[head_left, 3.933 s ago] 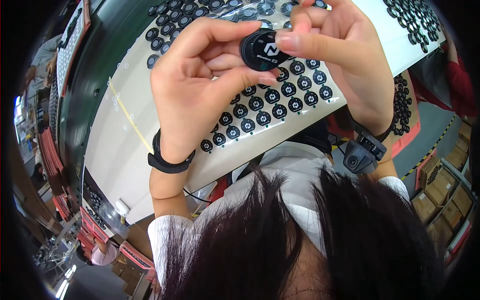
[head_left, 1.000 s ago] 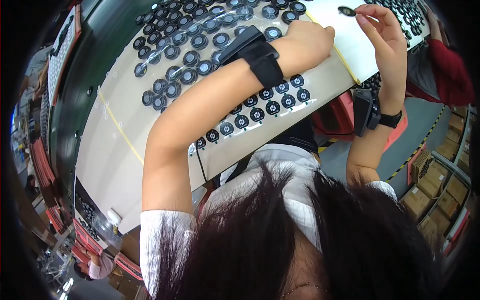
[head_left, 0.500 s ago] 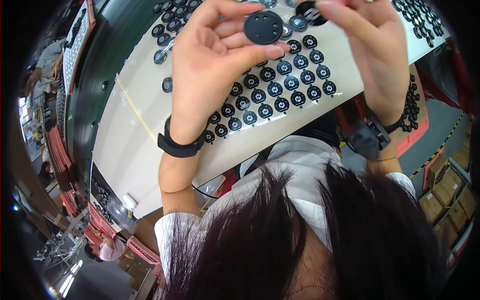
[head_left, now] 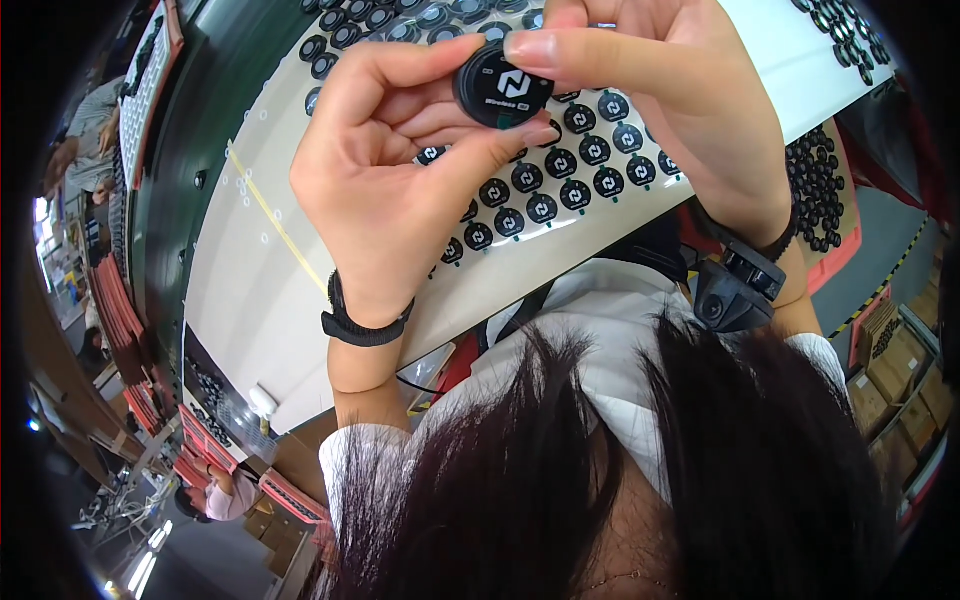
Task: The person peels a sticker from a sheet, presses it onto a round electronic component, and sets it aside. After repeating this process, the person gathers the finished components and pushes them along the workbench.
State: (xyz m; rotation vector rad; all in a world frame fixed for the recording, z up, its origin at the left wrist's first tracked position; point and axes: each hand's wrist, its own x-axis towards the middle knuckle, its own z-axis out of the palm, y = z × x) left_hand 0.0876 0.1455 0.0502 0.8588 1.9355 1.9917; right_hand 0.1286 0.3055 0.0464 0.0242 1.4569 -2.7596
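Observation:
At the far middle of the table, my left hand [head_left: 375, 190] grips a round black disc [head_left: 462, 98] by its rim, thumb on the near side and fingers on the far side. A round black sticker [head_left: 512, 88] with white print lies over the disc's face, a small green tab at its near edge. My right hand [head_left: 690, 110] is closed, its thumb tip on the sticker's upper right edge; its other fingers are partly hidden. Below the hands lies a clear sheet [head_left: 575, 222] with rows of similar black stickers [head_left: 609, 183], partly covered by my hands.
Several black discs [head_left: 346, 37] stand at the table's far left, with more at the far right [head_left: 848, 42]. A red tray [head_left: 835, 262] of small black parts sits beyond the right edge. A green surface [head_left: 215, 120] runs along the left. Other people [head_left: 230, 495] work there.
The sticker in my right hand has come onto the disc, whose bare face with small holes showed before. Both hands have drawn together, the disc a little nearer and to the left.

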